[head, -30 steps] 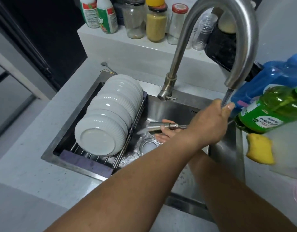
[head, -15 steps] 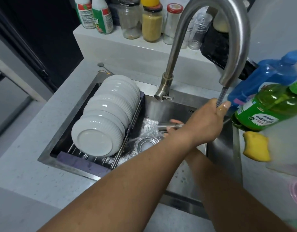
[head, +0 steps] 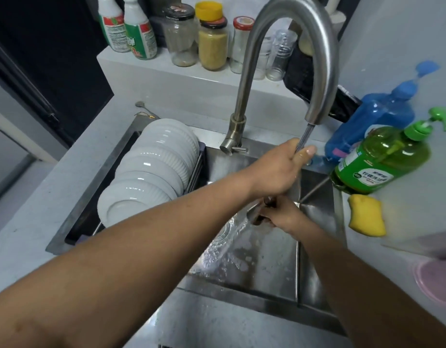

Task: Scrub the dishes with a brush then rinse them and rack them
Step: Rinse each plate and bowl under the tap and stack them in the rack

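In sink (head: 314,222), white ribbed bowls (head: 151,172) racked, L grip (head: 274,169) round hose (head: 303,139), R (head: 279,214) on sprayer (head: 254,214).

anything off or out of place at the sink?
One oddity: the faucet has its spray head pulled out. The left hand grips the hose at the spout; the right hand holds the head, spraying the sink. Bowls sit racked neatly.

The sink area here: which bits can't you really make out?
- Head view: the spray head in the right hand is mostly hidden by its fingers and the left hand.
- The drain is blurred by running water.
- The pink item is cut off by the right edge.
- The rack is largely covered by bowls.
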